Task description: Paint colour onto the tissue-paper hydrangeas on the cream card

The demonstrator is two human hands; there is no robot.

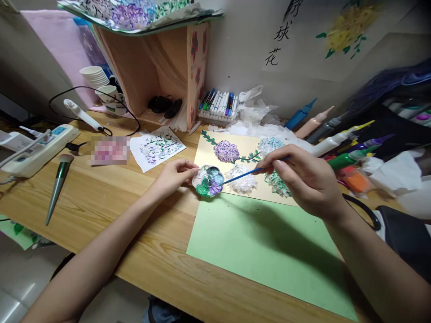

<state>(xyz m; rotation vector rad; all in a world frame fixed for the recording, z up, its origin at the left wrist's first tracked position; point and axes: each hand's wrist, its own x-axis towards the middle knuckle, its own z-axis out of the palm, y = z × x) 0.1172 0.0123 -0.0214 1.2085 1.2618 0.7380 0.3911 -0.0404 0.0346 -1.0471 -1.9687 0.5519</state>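
Note:
My left hand (177, 174) pinches the edge of a small flower-shaped paint palette (208, 181) with green, purple, white and bluish paint in its wells. Between the fingers of my right hand (299, 179) is a thin blue paintbrush (244, 173), its tip at the palette's purple well. Behind them lies a yellow sheet (210, 148) bearing a purple flower (226, 151), a white flower (241, 178), a blue flower (269, 144) and a green one (278, 184), with painted leafy stems. My right hand partly covers the blue and green flowers. A green sheet (256, 237) lies in front.
Paint bottles (353, 157) and crumpled tissue (390, 172) crowd the right side. A marker set (218, 104) and a wooden box (148, 67) stand behind. On the left are a paint-marked paper (158, 147), a makeup brush (59, 186), a power strip (40, 152) and paper cups (109, 99).

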